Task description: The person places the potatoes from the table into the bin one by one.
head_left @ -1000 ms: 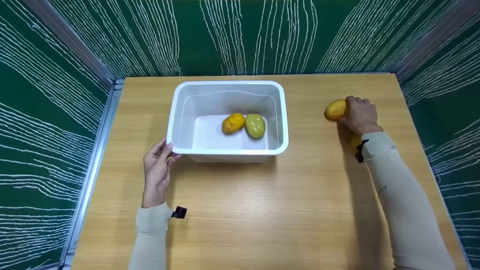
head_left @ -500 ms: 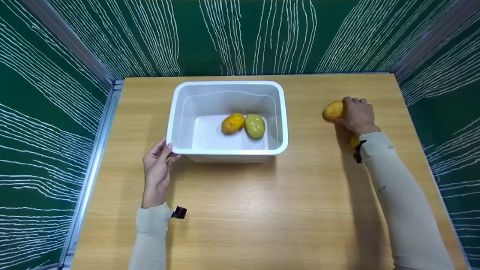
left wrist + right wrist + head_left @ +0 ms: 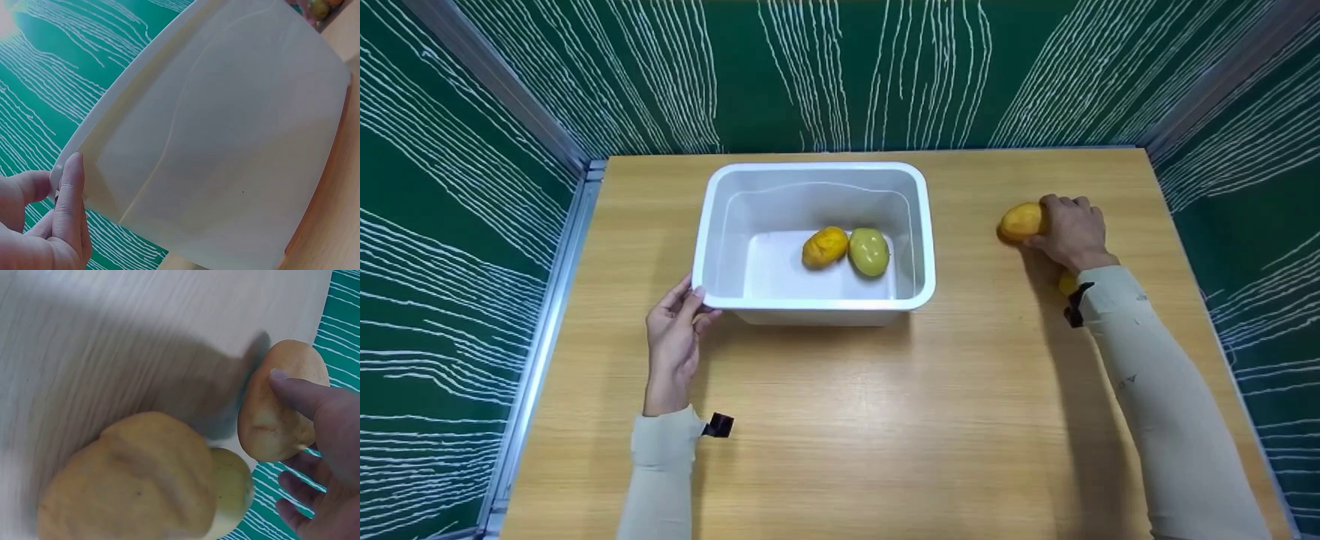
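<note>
Yellow mango (image 3: 1021, 222), out on the right, is what has shifted: over the last second it has come a little leftward with the right hand (image 3: 1074, 234), so its gap to the white tub (image 3: 814, 304) is smaller, though they stand well apart.

From the left, the left hand (image 3: 675, 337) pinches the tub's near-left corner, as it did a second ago, and the tub hasn't budged. Inside, an orange-yellow fruit (image 3: 825, 247) and a green fruit (image 3: 869, 252) sit side by side. Further over, the right hand grasps the mango; whether it is off the counter (image 3: 825, 450) I can't tell. By that wrist, mostly hidden from above, are a large yellow fruit (image 3: 129, 478) and a greenish fruit (image 3: 232, 492); the sleeve (image 3: 1155, 375) might brush them. The tub's right wall stands between the mango and its inside.
</note>
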`<state>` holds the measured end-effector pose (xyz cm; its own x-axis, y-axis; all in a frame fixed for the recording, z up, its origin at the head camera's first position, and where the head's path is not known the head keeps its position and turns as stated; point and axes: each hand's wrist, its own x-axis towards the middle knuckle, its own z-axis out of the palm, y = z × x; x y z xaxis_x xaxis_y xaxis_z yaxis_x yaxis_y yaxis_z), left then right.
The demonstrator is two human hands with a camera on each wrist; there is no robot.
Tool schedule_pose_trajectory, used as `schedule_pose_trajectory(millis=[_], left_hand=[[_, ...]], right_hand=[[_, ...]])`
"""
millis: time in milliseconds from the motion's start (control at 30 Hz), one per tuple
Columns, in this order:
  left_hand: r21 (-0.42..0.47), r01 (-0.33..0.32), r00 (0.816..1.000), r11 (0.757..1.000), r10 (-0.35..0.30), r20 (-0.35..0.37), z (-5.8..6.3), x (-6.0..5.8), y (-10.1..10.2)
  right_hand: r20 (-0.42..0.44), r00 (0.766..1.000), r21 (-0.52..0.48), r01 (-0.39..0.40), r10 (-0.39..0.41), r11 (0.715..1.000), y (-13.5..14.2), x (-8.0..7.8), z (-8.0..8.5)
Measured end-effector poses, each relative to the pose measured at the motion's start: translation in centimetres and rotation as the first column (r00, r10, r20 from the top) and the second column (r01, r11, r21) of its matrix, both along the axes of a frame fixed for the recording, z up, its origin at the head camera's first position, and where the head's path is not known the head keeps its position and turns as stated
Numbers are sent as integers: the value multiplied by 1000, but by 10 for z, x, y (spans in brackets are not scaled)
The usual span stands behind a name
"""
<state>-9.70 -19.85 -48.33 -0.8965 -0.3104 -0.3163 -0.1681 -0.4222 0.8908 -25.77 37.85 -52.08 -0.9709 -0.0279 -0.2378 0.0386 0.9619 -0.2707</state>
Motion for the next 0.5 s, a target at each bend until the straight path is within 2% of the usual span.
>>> schedule_pose_trajectory(millis=[200, 500], left_hand=[[2, -3, 1000, 1000, 3, 4, 0, 0, 0], [29, -14, 1000, 999, 14, 2, -1, -1, -1]], right_hand=[[-17, 1000, -35, -10, 9, 999, -3, 0, 8], [-90, 995, -69, -36, 30, 997, -11, 4, 22]])
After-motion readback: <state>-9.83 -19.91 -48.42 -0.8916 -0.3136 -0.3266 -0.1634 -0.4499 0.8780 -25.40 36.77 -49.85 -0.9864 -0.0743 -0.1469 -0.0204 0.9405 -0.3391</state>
